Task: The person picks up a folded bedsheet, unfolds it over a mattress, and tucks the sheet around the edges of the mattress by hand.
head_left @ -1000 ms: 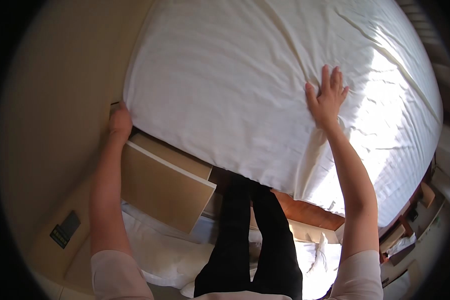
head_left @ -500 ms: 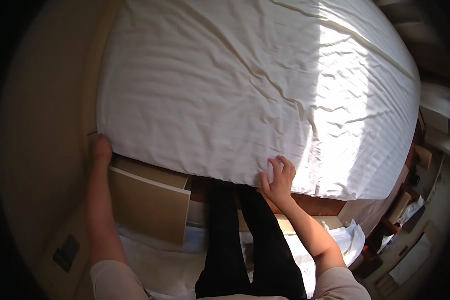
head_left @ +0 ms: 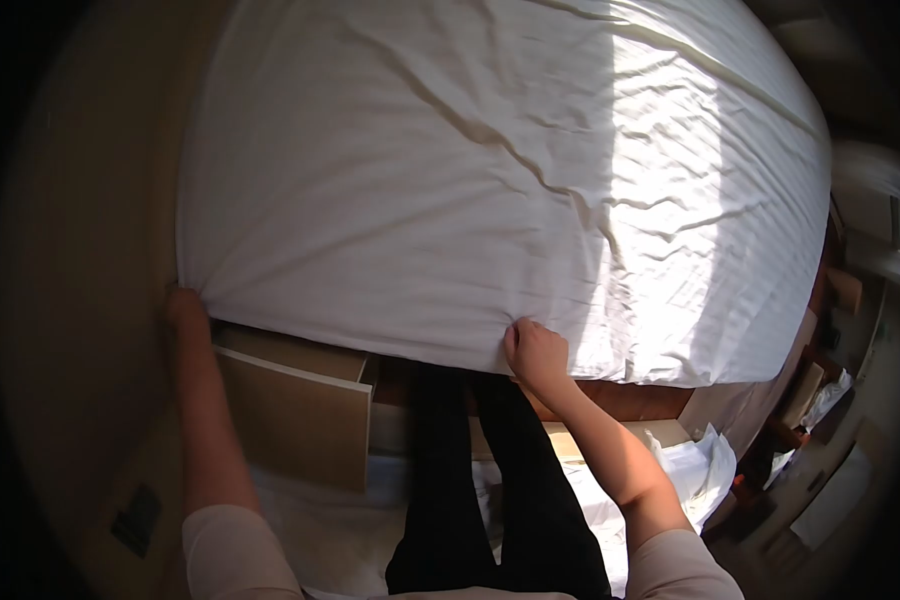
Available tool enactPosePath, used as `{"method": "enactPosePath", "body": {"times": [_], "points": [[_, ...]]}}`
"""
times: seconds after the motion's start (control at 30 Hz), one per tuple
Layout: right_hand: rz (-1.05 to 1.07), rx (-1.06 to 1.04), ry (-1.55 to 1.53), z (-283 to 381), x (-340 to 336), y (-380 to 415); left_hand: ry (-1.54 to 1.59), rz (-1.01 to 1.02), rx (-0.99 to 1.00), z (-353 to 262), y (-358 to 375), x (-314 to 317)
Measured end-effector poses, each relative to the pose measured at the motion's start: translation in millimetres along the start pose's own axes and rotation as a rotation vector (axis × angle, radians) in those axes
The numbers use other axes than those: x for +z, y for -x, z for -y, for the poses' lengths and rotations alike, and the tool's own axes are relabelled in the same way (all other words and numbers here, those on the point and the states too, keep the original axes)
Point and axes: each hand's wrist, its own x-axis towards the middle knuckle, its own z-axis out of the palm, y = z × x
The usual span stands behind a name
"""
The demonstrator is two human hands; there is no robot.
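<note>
A wrinkled white sheet covers the bed, with a bright band of sunlight on its right part. At the bed's near left corner, beside the wall, my left hand is closed on the sheet, its fingertips partly hidden. Folds run from that corner across the cloth. My right hand is closed on the sheet near the front edge, with small creases gathered at its fingers.
A light wooden nightstand stands below the sheet's left edge. White bedding lies at the lower right. The wall is close on the left. Farther right are chairs and a white-topped surface.
My right hand has closed on the sheet and shifted slightly left. My left hand has moved slightly down and left, and the sheet's left part is drawn tighter.
</note>
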Motion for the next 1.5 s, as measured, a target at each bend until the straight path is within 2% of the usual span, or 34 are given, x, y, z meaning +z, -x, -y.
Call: {"method": "enactPosePath", "body": {"times": [0.07, 0.17, 0.27, 0.37, 0.47, 0.57, 0.67, 0.77, 0.87, 0.97, 1.07, 1.17, 1.27, 1.37, 1.47, 1.5], "points": [[-0.047, 0.006, -0.085, 8, -17, 5, -0.036, -0.012, -0.014, -1, 25, -26], [-0.034, -0.004, 0.017, -3, -13, 14, 0.005, 0.118, 0.022, 0, 18, -28], [-0.045, -0.014, 0.045, -13, 14, 11, 0.037, -0.003, 0.092, 9, 29, -28], [-0.045, -0.04, 0.076, -14, 16, 7, 0.286, 0.049, 0.079, 13, 38, -32], [0.034, -0.018, 0.082, -13, 12, 11, 0.262, -0.006, 0.175, 12, 24, -13], [0.001, -0.031, 0.037, -16, -1, 16, 0.825, -0.032, -0.293, -21, 64, -66], [-0.097, 0.041, 0.1, -13, -31, 21, 1.212, 0.096, -0.484, -38, 105, -125], [0.055, 0.023, 0.151, -34, -8, 27, 1.265, 0.143, -0.421, -36, 110, -118], [0.088, 0.0, 0.137, -44, 11, 20, 1.092, -0.023, -0.206, -32, 78, -41], [0.142, 0.027, 0.124, -41, 10, 11, 0.913, -0.332, -0.062, -29, 24, 61], [0.19, 0.04, 0.141, -39, 4, 10, 0.904, -0.425, 0.03, -29, 51, 10], [0.048, -0.077, 0.013, -28, -13, 31, 0.625, -0.532, 0.038, -27, 7, 69], [0.031, -0.142, 0.096, -26, -13, 50, 0.357, -0.09, 0.087, -3, -24, 76], [0.067, -0.189, 0.148, -42, 15, 48, 0.45, -0.059, 0.087, 11, 14, 46], [0.087, -0.23, 0.131, -42, 12, 44, 0.605, -0.032, 0.087, 8, 41, 31], [0.105, -0.246, 0.11, -40, 8, 42, 0.635, -0.127, 0.132, 5, 41, 49]]}}
